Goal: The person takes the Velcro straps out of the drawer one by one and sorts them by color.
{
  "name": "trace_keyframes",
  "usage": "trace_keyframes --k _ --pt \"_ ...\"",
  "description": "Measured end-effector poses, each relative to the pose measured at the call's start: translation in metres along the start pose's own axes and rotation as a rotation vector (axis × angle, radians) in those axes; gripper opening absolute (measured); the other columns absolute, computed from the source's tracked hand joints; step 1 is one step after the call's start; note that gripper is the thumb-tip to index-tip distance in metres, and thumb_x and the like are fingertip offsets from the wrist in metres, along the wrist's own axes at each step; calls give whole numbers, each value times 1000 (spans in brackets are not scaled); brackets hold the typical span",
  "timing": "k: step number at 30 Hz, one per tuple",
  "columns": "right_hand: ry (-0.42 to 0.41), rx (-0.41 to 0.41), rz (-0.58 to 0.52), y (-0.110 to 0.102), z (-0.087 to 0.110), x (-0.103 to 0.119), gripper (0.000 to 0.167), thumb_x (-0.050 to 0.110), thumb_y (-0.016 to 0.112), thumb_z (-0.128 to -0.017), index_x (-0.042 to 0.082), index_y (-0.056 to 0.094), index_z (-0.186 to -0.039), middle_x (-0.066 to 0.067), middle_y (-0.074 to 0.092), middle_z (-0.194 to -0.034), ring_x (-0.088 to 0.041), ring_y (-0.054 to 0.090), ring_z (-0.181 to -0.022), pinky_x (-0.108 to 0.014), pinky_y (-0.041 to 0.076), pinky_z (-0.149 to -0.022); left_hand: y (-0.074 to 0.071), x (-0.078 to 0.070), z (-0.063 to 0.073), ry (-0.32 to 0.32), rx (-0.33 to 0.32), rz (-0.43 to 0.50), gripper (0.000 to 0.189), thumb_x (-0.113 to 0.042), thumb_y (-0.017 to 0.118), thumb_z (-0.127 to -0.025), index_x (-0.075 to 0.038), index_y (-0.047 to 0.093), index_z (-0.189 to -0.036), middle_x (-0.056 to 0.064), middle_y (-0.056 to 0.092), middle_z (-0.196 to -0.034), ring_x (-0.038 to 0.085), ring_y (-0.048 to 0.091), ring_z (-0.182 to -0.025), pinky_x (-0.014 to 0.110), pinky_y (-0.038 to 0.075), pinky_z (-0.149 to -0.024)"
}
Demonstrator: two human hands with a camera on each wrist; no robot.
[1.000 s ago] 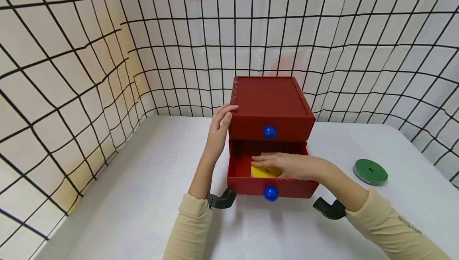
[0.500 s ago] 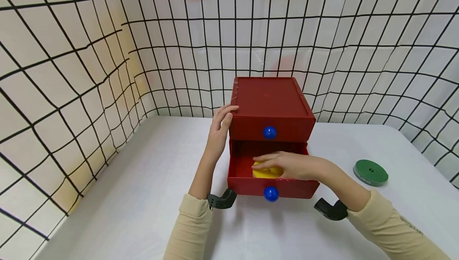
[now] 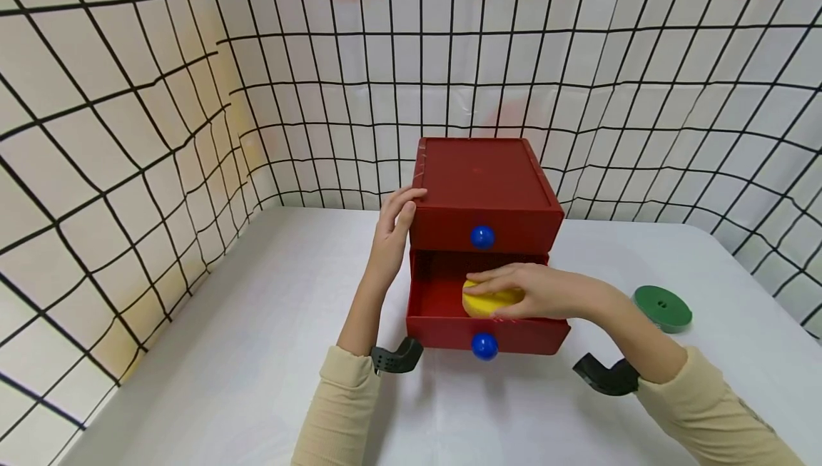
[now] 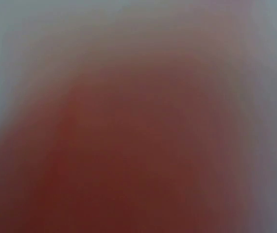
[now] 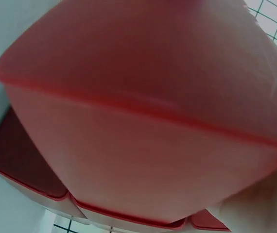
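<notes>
A small red drawer cabinet (image 3: 481, 173) stands in the head view, its lower drawer (image 3: 443, 334) pulled out. Inside that drawer, my right hand (image 3: 536, 291) grips a thick yellow disc (image 3: 478, 303) between thumb and fingers. The disc is tilted, and the hand covers its right part. My left hand (image 3: 392, 227) rests along the cabinet's left side, fingertips over the top edge and fingers fairly straight. The left wrist view is only a reddish blur. Close up in the right wrist view, the red drawer (image 5: 143, 150) fills most of the picture.
A green disc (image 3: 663, 307) with a small central hole lies on the white table (image 3: 257, 352), right of the cabinet. The upper drawer, with a blue knob (image 3: 483, 237), is closed. A second blue knob (image 3: 484, 346) sits on the lower drawer. Black grid netting (image 3: 359, 80) surrounds the back and sides.
My right hand has gone from lying flat over the yellow disc to gripping it; hand and disc have shifted right, and the disc is now tilted. The left hand stays in place.
</notes>
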State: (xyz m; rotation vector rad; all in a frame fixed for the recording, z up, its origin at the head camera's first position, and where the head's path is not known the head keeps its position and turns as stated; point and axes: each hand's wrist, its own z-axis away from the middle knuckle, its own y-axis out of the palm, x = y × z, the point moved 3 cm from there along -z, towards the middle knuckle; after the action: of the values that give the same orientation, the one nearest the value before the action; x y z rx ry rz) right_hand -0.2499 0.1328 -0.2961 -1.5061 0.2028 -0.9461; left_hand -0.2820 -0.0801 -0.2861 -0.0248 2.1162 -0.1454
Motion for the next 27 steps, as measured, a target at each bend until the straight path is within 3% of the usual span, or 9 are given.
trace_keyframes --k 10,17,27 --pt "-4 -43 -23 -5 10 -1 49 38 57 -87 19 50 -131 -4 47 -137 -33 41 -125 -47 44 -92 1 -2 1 -6 3 -6 32 -19 35 -99 -7 51 -124 7 33 -140 19 29 -130 45 27 -107" --pt "-6 -85 -76 -7 17 -5 48 37 59 -86 22 51 -130 -1 48 -136 -30 42 -126 -39 48 -89 1 -1 2 -8 3 1 33 -20 35 -99 -8 51 -125 6 33 -140 18 30 -130 44 27 -107" --pt "39 -206 -27 -10 34 2 44 42 57 -86 29 52 -128 1 49 -135 -29 45 -122 -45 46 -89 1 -2 1 2 6 -4 32 -19 35 -99 -8 51 -125 6 33 -140 19 30 -129 45 27 -106"
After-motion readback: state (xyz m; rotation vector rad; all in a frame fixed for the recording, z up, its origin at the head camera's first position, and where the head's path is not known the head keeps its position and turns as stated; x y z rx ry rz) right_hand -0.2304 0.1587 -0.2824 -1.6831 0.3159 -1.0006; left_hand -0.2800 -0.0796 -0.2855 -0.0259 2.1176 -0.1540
